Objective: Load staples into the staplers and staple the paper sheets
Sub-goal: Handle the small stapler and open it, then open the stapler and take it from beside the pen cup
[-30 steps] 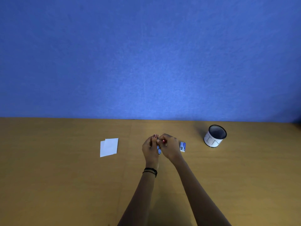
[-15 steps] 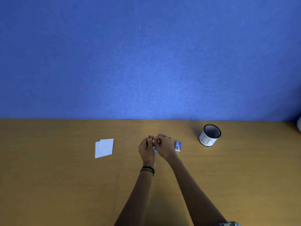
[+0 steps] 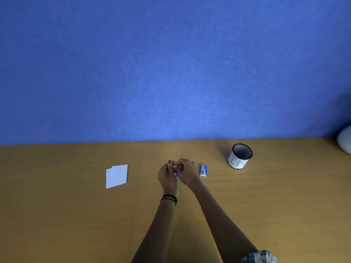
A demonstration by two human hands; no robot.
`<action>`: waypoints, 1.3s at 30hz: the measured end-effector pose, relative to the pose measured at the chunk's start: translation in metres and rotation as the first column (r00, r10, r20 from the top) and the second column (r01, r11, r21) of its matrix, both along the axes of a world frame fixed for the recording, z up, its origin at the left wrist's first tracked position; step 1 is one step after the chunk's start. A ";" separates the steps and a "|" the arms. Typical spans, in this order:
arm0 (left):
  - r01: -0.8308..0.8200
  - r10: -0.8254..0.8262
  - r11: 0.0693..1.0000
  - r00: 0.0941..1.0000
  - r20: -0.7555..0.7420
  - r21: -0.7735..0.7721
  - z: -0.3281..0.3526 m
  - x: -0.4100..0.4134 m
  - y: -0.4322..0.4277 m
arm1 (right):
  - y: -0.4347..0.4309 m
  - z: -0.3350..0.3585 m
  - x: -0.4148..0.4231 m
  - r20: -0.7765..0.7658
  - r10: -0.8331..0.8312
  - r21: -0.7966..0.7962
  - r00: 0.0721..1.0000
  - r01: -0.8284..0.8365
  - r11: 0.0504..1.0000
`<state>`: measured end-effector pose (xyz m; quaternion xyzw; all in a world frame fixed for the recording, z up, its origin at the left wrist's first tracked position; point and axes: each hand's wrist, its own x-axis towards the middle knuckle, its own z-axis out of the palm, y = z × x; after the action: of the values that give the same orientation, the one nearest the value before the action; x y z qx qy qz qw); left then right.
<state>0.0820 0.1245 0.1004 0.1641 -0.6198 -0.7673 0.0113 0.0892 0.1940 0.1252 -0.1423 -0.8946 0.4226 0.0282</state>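
Fingers (image 3: 170,162) of the left hand (image 3: 167,176) and fingers (image 3: 183,164) of the right hand (image 3: 189,173) curl tightly together above the middle of a brown wooden tabletop (image 3: 57,215). They pinch between them what appears to be a small white-and-blue stapler (image 3: 177,177). Only a sliver of it shows below the knuckles, too little to say whether its magazine is open. A red fleck at the fingertips may be a painted nail or part of the tool; it cannot be told. Thin black wristbands (image 3: 169,199) circle the left wrist, and a patterned sleeve (image 3: 260,256) edges the right arm at the bottom. Just beside the right hand, not touching it, lies a small blue-and-white cardboard staple box (image 3: 203,170). Near the left hand but apart from it, two overlapping white paper sheets (image 3: 116,176) lie flat, unstapled as far as can be seen. Farther right stands a black mesh cup wrapped in a white label (image 3: 239,157). A pale rounded object (image 3: 345,141) sits at the far right edge, against a blue wall (image 3: 171,73). The step in hand looks like loading staples, so the task seems early. To do it well, one hand should steady the stapler body while the other seats the strip legs-down, straight and fully into the channel. The top then closes until it catches; a skewed strip could jam.
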 end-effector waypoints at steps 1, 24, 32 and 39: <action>-0.032 0.027 0.994 0.999 0.047 0.107 0.001 -0.003 -0.003 | 0.002 -0.002 0.001 0.001 0.001 -0.004 1.000 -0.001 1.000; 0.234 -0.330 0.723 0.944 0.027 0.651 -0.006 -0.010 -0.080 | 0.069 0.031 0.011 -0.242 -0.095 -0.619 0.965 -0.078 0.781; 0.868 -0.923 0.374 0.383 0.040 0.326 0.014 -0.005 -0.083 | 0.081 0.044 0.013 -0.182 0.139 -0.599 0.973 -0.222 0.769; 0.843 -0.908 0.417 0.404 0.112 0.341 0.021 -0.012 -0.064 | 0.076 0.053 0.001 -0.154 0.196 -0.615 0.968 -0.249 0.748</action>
<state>0.0698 0.0603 0.1216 -0.0812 -0.5138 -0.6912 -0.5017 0.0901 0.2702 0.1778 -0.0189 -0.7103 0.7028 -0.0357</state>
